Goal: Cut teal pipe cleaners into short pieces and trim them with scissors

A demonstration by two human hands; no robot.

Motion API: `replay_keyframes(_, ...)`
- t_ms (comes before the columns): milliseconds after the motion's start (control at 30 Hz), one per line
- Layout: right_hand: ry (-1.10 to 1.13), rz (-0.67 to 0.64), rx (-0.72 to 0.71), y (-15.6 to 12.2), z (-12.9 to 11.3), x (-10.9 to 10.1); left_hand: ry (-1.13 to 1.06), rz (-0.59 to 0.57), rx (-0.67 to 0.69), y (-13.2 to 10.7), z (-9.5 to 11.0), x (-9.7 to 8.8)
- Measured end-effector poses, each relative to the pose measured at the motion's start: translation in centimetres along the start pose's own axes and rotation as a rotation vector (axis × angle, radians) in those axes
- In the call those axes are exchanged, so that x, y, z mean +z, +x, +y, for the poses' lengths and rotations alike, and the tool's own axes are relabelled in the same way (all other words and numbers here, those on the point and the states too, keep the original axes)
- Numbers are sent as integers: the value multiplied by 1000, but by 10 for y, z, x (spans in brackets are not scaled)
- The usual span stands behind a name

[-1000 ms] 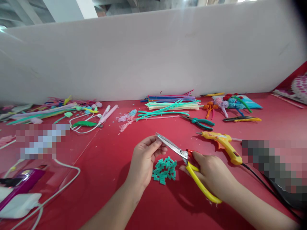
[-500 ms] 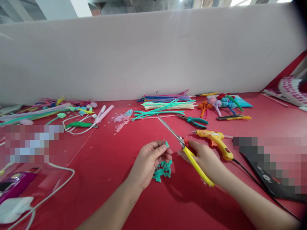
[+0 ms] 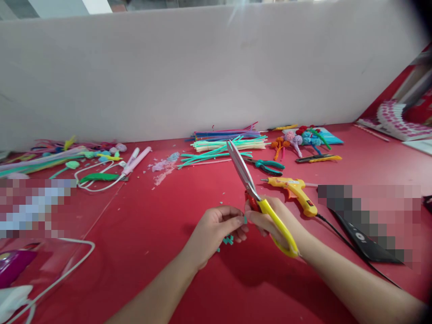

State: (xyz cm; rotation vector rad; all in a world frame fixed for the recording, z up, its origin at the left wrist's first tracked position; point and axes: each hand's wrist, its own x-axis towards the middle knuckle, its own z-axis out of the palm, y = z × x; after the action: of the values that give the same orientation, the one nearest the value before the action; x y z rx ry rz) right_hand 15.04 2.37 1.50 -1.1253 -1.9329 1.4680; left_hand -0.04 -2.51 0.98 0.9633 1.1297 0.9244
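My right hand (image 3: 270, 222) grips yellow-handled scissors (image 3: 251, 186), whose closed blades point up and away toward the back wall. My left hand (image 3: 216, 229) is closed in a pinch right beside it, with a small teal piece (image 3: 245, 219) between its fingertips and those of the right hand. Under the left hand lies a small heap of teal cut pieces (image 3: 228, 240) on the red table (image 3: 162, 252), mostly hidden by the fingers.
A yellow glue gun (image 3: 297, 191) with a black cord lies right of the hands. Behind are teal-handled pliers (image 3: 268, 165), bundles of coloured pipe cleaners (image 3: 226, 146), small pipe-cleaner flowers (image 3: 300, 139) and a utility knife (image 3: 319, 158). White cables, a pink tool and more pipe cleaners lie at left.
The scissors swung from lying across toward the left hand to pointing upward. Both hands came together over the teal heap, and the left hand now covers most of it.
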Motion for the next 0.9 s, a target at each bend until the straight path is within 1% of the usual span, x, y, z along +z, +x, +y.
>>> replay_keyframes(100,-36,29,-16,1,2,3,58,47,44,0,-2,2)
replay_keyframes(167,-119,31,-51,1,3,2,36,82,61,1,-2,2)
replay_keyframes(233,-304,74,-73,1,5,-1,-37,147,89,1,-1,-1)
replay_keyframes(300,-544,140,-66,0,7,-5,-137,241,134,2,1,-6)
replay_keyframes(367,-744,177,-52,-2,10,-7,-222,323,186,2,3,-12)
replay_keyframes(467,-899,177,-64,-4,15,-6,-264,379,255,2,7,-20)
replay_keyframes(567,-968,166,-93,-5,20,-3,-262,394,302,0,9,-24)
replay_keyframes(667,-1000,160,-125,-5,23,-2,-265,402,318,-1,9,-25)
replay_keyframes(900,-1002,145,-136,-5,25,-1,-294,413,329,0,8,-26)
